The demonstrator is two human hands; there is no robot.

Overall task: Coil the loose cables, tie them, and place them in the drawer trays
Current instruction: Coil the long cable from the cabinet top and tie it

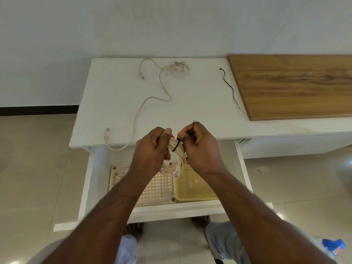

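- A cream-coloured network cable wound into a small coil point(176, 156) is being held up in the air between both hands, above the open drawer and just near of the table's front edge.
- A thin black cable tie point(176, 146) is wrapping across the coil's upper part.
- The left hand point(152, 147) is gripping the coil's left side, fingers curled round the strands and thumb lying on top.
- The right hand point(198, 147) is pinching the tie's free tail between thumb and fingers, the tail's tip poking up past the knuckles.
- A clear plug on the coil's end is hanging down at the bottom of the loop.
- Below the hands, a white pull-out drawer point(241, 161) is standing open, holding a beige perforated plastic tray point(158, 189) on the left and a yellow mesh plastic tray point(194, 185) touching it on the right.
- On the white tabletop point(200, 103), a second cream cable point(152, 96) is lying loose and tangled at the far left, one end drooping over the near edge.
- A spare black cable tie point(231, 90) is lying to the right, beside a brown wooden board point(297, 86).
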